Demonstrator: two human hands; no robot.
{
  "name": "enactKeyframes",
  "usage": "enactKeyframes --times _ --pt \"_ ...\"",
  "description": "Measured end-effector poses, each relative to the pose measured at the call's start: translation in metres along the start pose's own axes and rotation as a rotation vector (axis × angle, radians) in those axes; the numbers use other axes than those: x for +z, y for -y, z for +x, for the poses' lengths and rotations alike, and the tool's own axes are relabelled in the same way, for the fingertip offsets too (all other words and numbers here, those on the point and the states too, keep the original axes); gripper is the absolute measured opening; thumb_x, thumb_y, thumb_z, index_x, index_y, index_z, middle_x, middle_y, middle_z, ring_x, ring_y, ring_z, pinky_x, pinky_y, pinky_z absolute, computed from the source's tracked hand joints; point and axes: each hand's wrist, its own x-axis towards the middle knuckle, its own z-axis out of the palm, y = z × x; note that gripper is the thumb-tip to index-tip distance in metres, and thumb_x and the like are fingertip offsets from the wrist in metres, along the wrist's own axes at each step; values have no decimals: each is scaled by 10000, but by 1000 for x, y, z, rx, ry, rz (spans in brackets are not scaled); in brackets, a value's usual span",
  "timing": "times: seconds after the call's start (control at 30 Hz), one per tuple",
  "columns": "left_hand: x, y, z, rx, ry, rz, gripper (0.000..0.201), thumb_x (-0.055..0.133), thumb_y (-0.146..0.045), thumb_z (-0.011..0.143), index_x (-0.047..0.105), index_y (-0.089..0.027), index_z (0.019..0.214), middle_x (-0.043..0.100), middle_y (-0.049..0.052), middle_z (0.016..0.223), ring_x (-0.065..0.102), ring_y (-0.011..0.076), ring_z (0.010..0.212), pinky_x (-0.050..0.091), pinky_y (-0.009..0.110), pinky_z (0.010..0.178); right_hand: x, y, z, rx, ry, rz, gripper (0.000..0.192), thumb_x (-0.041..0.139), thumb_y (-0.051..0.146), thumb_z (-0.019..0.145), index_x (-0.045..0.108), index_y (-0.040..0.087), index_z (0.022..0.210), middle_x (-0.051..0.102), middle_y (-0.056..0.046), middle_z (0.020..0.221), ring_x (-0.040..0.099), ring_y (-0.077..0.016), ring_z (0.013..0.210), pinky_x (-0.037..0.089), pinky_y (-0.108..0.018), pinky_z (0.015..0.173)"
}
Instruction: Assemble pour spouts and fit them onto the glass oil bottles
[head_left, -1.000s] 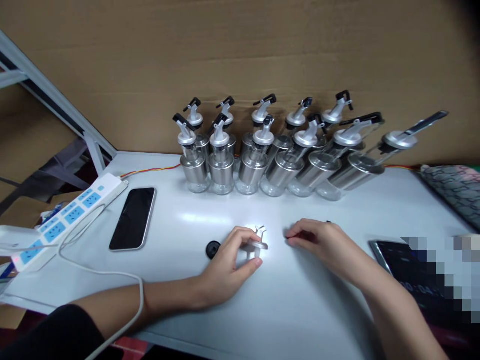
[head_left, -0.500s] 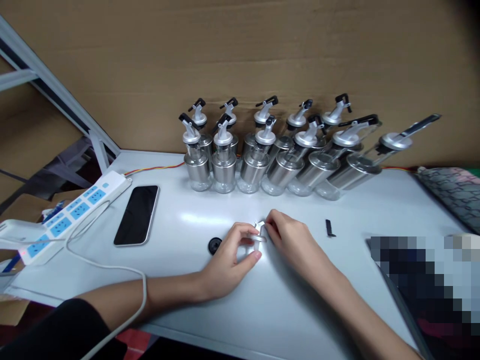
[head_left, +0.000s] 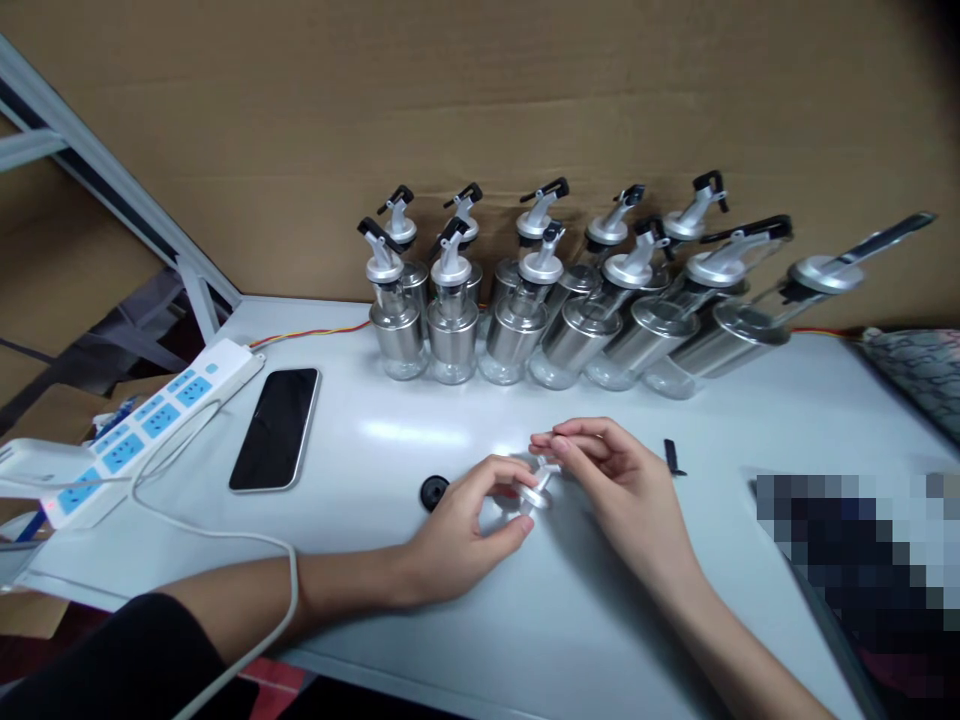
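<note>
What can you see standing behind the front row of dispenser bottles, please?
Behind the front row of bottles stand more bottles, mostly only their spouts showing, then a cardboard wall. Their bodies are largely covered.

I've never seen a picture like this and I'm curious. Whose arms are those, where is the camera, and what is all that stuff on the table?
The camera sits on a person's head and looks down, so you see that person's own two arms, much as they see them. There is no machine here, only bare hands.

The left hand and the right hand meet over a white table. Together they hold a small silver pouring cap, the kind that tops a bottle.

At the back stand many glass and metal bottles, each already wearing such a cap. Those on the right look slanted and stretched, probably from the lens.

Near the hands lie a small black round piece and a small black clip. To the left are a dark phone and a white power strip with blue sockets. The squares at the lower right are blurred.
</note>
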Motion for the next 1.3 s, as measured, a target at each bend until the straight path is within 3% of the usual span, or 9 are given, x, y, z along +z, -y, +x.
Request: enactKeyframes --times 0.13,0.23,0.4,0.73,1.17,1.3 --pt "0 0 0 -30 -19 -20 238 563 -105 806 536 -191 1026 560 63 1128 552 167 1059 443 315 939 -2 -1 2 -45 -73 -38 207 726 384 687 655 204 761 666 -31 762 626 -165 732 507 -275 649" --pt "1 2 0 -27 -55 -66 238 566 -116 818 523 -195 1038 545 60 1116 550 158 1039 447 305 922 -4 -3 3 29 -53 55 228 742 386 683 649 209 793 649 -4 703 614 -137 646 500 -256 619" --pt "1 5 -1 25 -78 -62 237 562 -121 841 526 -210 1057 518 56 1126 525 163 1065 443 291 900 -4 -2 3 27 -43 54 254 760 408 654 660 209 777 697 -30 734 653 -162 688 526 -277 649" --pt "-2 3 0 37 -58 -30 184 514 -120 884 562 -215 1034 523 51 1091 518 163 1060 426 286 904 -3 4 -1 -33 -21 -28 125 746 306 657 710 212 732 719 -31 745 657 -170 692 524 -282 644" --pt "-2 4 0 52 -92 -42 104 453 -194 929 554 -201 949 522 50 977 518 160 926 419 296 828 -3 7 -4 -122 64 -39 28 726 245 673 737 244 698 729 -32 762 669 -184 748 535 -296 708" --pt "-2 4 -1 72 -95 -67 98 428 -178 939 524 -199 930 513 41 967 511 146 931 407 274 830 -5 1 -4 -17 139 60 121 694 343 755 739 249 817 717 -26 783 661 -162 747 523 -269 704"
